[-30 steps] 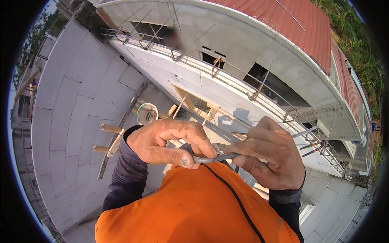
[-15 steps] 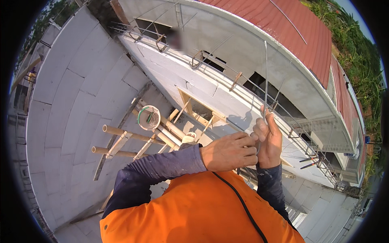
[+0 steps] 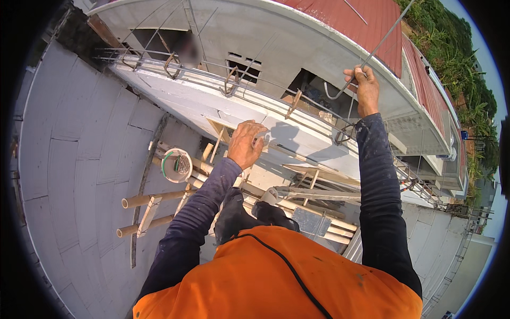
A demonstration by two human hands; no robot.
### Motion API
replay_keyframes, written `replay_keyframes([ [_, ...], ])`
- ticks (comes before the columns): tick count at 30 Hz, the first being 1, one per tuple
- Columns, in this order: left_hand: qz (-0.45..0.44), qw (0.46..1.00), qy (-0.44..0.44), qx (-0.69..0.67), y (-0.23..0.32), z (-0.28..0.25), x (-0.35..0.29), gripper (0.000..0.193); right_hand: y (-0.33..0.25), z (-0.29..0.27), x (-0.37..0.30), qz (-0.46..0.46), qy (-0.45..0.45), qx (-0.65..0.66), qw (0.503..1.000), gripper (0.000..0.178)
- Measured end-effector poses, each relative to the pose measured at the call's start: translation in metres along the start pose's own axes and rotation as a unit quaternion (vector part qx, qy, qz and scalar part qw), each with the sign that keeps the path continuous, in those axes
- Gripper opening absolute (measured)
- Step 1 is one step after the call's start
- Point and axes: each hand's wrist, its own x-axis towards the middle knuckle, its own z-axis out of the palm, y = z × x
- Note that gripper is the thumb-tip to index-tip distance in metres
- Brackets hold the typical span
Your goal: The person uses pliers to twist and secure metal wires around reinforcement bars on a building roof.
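Note:
My right hand is raised at the upper right, closed around a thin steel rod. The rod slants up past the red roof, and its lower end bends into a hook beside my fingers. My left hand hovers apart from it, over the inner side of the block wall. Its fingers are loosely curved with the thumb apart, and nothing shows in them. Along the wall top, below my right hand, runs a rebar cage of long bars with bent stirrups.
Below me are wooden scaffold poles and a grey board. A pale bucket with thin pieces inside stands on the poles. A tall block wall rises at left. Beyond the rebar is a building with a red metal roof.
My hands were together on the rod and have separated. The right one moved up and outward with the rod, whose hooked end now shows; the left let go and moved left.

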Motion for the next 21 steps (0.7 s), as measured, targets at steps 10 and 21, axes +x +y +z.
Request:
replay_keyframes([
  [10,0.055,0.991,-0.053,0.107,-0.021,0.016,0.062,0.040,0.065,0.030,0.046,0.213,-0.293,-0.095,0.927,0.022],
  [21,0.030,0.994,-0.059,0.083,-0.016,0.037,0.060,0.050,0.093,0.082,0.031,0.248,-0.365,-0.026,0.897,0.011],
])
